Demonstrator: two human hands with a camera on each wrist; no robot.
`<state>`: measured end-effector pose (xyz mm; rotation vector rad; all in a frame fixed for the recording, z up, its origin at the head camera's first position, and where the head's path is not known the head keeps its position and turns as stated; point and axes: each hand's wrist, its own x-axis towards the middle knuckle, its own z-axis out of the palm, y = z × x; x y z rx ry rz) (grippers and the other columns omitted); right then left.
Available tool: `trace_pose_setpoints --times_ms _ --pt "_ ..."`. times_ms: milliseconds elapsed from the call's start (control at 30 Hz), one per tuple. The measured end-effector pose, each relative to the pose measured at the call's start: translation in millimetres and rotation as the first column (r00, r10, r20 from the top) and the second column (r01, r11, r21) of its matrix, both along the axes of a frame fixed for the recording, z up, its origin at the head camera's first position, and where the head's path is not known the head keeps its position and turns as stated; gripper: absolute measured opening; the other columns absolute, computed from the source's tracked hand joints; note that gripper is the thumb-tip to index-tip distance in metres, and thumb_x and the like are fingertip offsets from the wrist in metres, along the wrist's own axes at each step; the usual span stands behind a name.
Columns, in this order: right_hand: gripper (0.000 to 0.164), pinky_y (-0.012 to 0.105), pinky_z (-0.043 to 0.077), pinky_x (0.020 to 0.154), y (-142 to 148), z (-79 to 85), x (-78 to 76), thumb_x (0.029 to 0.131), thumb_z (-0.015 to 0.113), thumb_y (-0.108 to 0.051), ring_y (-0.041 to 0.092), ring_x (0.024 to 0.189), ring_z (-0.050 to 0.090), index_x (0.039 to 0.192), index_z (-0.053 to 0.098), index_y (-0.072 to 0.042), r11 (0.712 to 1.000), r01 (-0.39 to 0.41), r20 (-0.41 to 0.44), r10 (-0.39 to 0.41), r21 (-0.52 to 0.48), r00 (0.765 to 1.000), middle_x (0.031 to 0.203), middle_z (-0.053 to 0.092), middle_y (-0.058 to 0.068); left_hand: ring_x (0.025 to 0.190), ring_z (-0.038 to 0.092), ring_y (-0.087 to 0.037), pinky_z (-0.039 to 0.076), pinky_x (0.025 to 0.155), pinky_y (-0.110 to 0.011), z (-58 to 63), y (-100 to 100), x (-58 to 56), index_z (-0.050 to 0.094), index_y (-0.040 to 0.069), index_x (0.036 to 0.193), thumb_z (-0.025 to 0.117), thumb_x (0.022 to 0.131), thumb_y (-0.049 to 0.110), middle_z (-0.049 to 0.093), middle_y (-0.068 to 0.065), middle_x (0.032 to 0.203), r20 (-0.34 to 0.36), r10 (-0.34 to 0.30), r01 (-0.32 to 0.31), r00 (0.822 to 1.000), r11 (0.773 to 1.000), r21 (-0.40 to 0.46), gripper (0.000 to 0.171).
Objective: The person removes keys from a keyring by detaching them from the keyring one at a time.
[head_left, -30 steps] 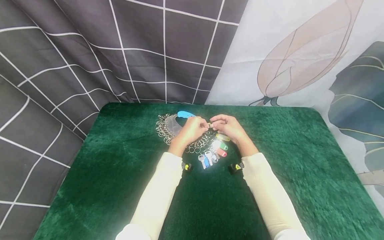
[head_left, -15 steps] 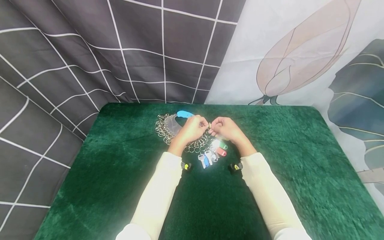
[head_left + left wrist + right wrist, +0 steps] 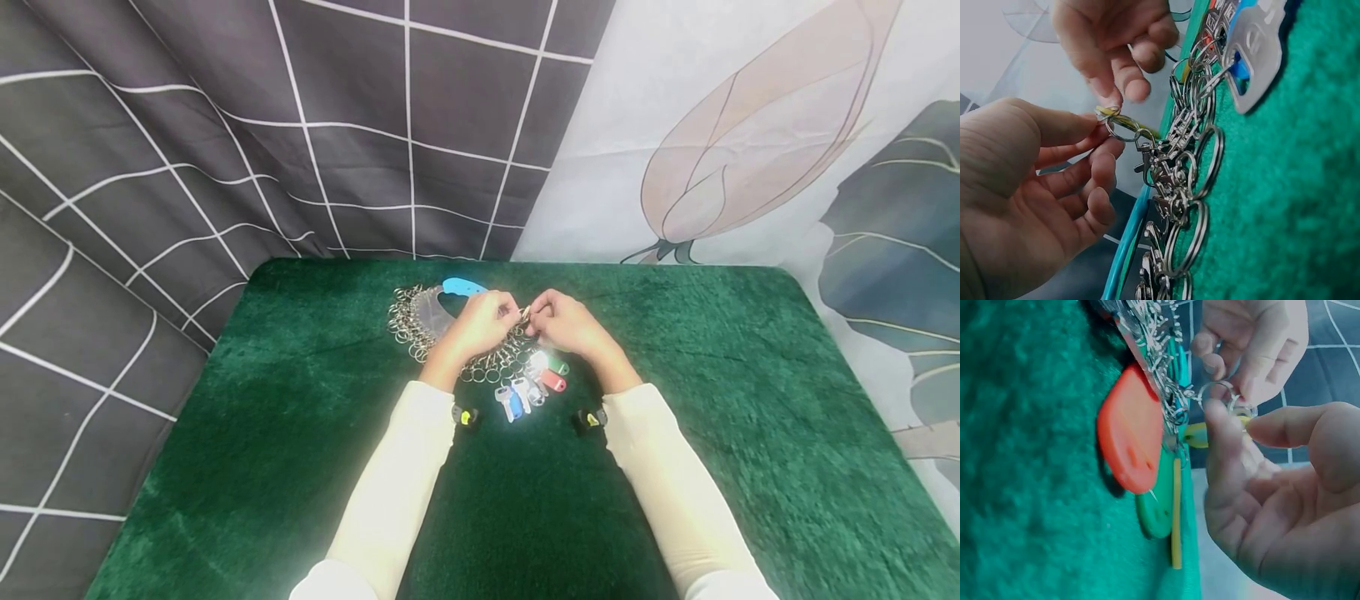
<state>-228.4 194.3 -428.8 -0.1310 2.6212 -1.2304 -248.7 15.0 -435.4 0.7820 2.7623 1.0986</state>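
Judged step: I am threading a yellow tag [image 3: 1196, 435] onto a split ring [image 3: 1215, 383], the join looking unfinished. Next move probably calls for holding the ring steady and easing the tag's end along the coil. My left hand [image 3: 1029, 200] is pinching the ring, thumb and fingertip clamped, the other fingers curling loosely. My right hand [image 3: 1297, 506] is pinching the tag's end between thumb and forefinger; exact contact is blurring out. Ring and tag are sitting between my hands, just beside the clasp bunch [image 3: 1175, 165]. A red tag [image 3: 1129, 431] and green tag [image 3: 1159, 512] are lying near.
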Motion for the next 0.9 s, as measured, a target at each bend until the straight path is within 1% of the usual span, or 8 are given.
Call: trace_pose_setpoints --times_ms 67,167,267,333,400,533,700,900 --pt "0.024 0.038 0.050 0.065 -0.8 2.0 0.7 0.093 0.054 -0.017 0.024 0.076 0.061 0.116 0.055 -0.008 0.998 0.003 -0.104 0.003 0.062 0.995 0.094 0.067 0.011 0.084 0.062 -0.021 0.053 0.081 -0.039 0.1 -0.4 0.2 0.067 0.007 0.087 0.060 0.091 0.011 0.068 -0.008 0.088 -0.009 -0.004 0.004 1.000 1.000 -0.006 0.008" --pt "0.029 0.042 0.050 0.069 -2.5 3.7 1.3 0.093 0.058 -0.017 0.025 0.079 0.058 0.121 0.059 -0.009 0.991 -0.029 -0.258 0.063 0.134 0.964 0.103 0.062 0.012 0.088 0.062 -0.022 0.052 0.084 -0.040 0.5 -0.7 1.2 0.066 0.007 0.091 0.060 0.093 0.011 0.069 -0.009 0.093 -0.028 -0.024 0.024 0.999 1.000 -0.020 0.007" --pt "0.024 0.043 0.051 0.070 -4.5 3.6 2.0 0.093 0.062 -0.016 0.023 0.078 0.058 0.116 0.065 -0.009 0.984 -0.058 -0.338 0.114 0.169 0.934 0.103 0.064 0.011 0.091 0.064 -0.021 0.052 0.086 -0.040 0.6 -0.5 1.5 0.066 0.007 0.094 0.060 0.094 0.012 0.071 -0.009 0.096 -0.052 -0.038 0.037 0.998 0.999 -0.022 0.008" --pt "0.019 0.042 0.052 0.069 -5.4 3.2 2.5 0.093 0.064 -0.016 0.022 0.075 0.059 0.110 0.068 -0.009 0.983 -0.056 -0.350 0.116 0.177 0.930 0.096 0.067 0.010 0.089 0.064 -0.020 0.053 0.085 -0.039 0.2 -0.1 1.2 0.066 0.007 0.094 0.061 0.094 0.012 0.072 -0.008 0.095 -0.058 -0.035 0.035 0.998 0.999 -0.014 0.007" --pt "0.014 0.042 0.052 0.070 -5.8 2.4 2.5 0.092 0.064 -0.015 0.022 0.074 0.060 0.104 0.068 -0.010 0.984 -0.037 -0.354 0.097 0.173 0.930 0.089 0.069 0.008 0.085 0.065 -0.019 0.054 0.082 -0.038 0.6 0.2 1.3 0.066 0.007 0.093 0.061 0.093 0.012 0.072 -0.007 0.092 -0.053 -0.027 0.027 0.998 1.000 -0.001 0.007" --pt "0.007 0.042 0.053 0.071 -4.8 -0.3 1.8 0.091 0.066 -0.015 0.022 0.075 0.061 0.097 0.067 -0.011 0.986 -0.010 -0.359 0.071 0.169 0.931 0.087 0.070 0.008 0.080 0.064 -0.018 0.054 0.078 -0.037 0.8 1.6 1.5 0.066 0.008 0.092 0.061 0.094 0.014 0.072 -0.007 0.088 -0.038 -0.013 0.013 0.999 1.000 0.014 0.008" --pt "0.004 0.041 0.054 0.069 -4.1 -0.8 1.0 0.090 0.067 -0.015 0.020 0.073 0.063 0.093 0.066 -0.012 0.989 0.011 -0.355 0.042 0.147 0.934 0.084 0.070 0.006 0.082 0.065 -0.019 0.056 0.079 -0.037 3.2 0.8 2.3 0.067 0.007 0.094 0.063 0.092 0.013 0.072 -0.008 0.089 0.005 -0.004 0.003 1.000 0.999 0.038 0.008" --pt "0.004 0.042 0.055 0.070 -3.9 0.3 1.3 0.091 0.066 -0.016 0.019 0.073 0.065 0.092 0.066 -0.011 0.993 0.038 -0.317 -0.001 0.110 0.949 0.081 0.071 0.006 0.083 0.067 -0.020 0.057 0.079 -0.036 4.9 -0.6 1.8 0.068 0.006 0.096 0.065 0.090 0.011 0.073 -0.010 0.091 0.059 -0.004 0.001 0.998 0.998 0.061 0.009"
